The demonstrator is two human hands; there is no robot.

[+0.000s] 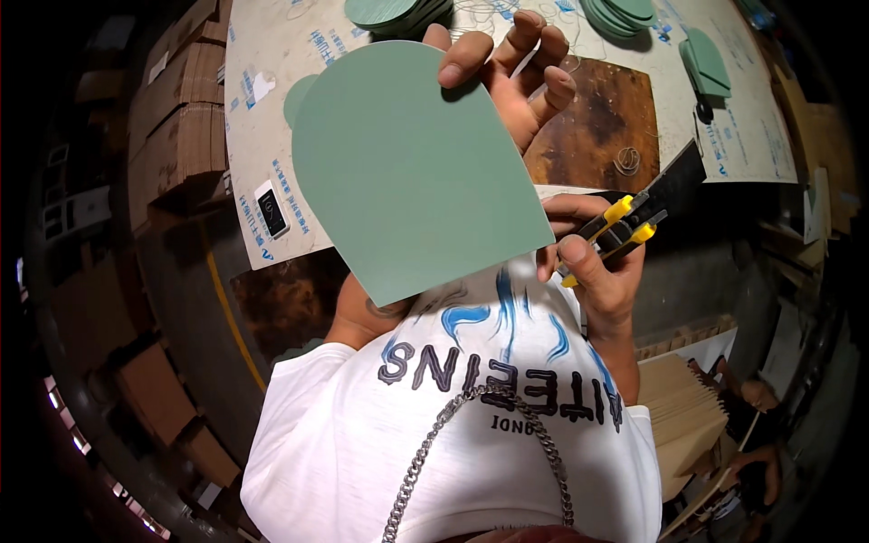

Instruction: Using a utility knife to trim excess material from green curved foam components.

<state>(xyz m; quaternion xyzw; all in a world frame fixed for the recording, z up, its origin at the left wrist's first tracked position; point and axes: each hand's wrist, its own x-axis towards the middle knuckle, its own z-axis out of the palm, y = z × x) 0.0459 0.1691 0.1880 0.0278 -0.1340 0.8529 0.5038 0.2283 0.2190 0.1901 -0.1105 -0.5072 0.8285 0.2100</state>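
Observation:
My left hand holds up a green sheet with a rounded top and a straight lower edge. Its thumb presses the front near the upper right, while the other fingers are partly spread behind. The sheet covers most of that forearm. By the sheet's lower right corner, my right hand grips a black-and-yellow hand tool. A dark flat piece sticks out from the tool toward the upper right; its exact kind is unclear. Fingers of this hand are close to the sheet's edge; contact cannot be made out.
A printed white tabletop bears green stacks, more green pieces, a brown board, a string coil and a small black-screened device. Cardboard stacks stand left; another person's hand shows lower right.

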